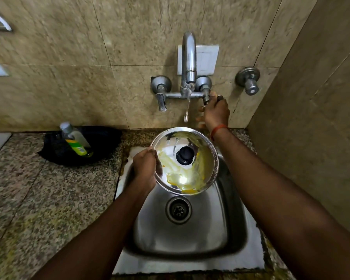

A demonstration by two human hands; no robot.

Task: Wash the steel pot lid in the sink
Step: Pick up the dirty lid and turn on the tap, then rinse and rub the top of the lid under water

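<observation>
The steel pot lid (198,170) has a black knob and yellow smears across its shiny face. It hangs tilted over the back of the steel sink (236,229). My left hand (144,168) grips its left rim. My right hand (215,113) is up at the wall, curled round the right tap handle (207,99). A thin stream of water (187,110) falls from the curved faucet spout (188,57) just behind the lid's far edge.
A black dish (101,144) with a bottle of green liquid (76,141) stands on the granite counter (38,199) left of the sink. The left tap handle (161,101) and another valve (250,82) stick out of the tiled wall. A side wall (311,138) closes the right.
</observation>
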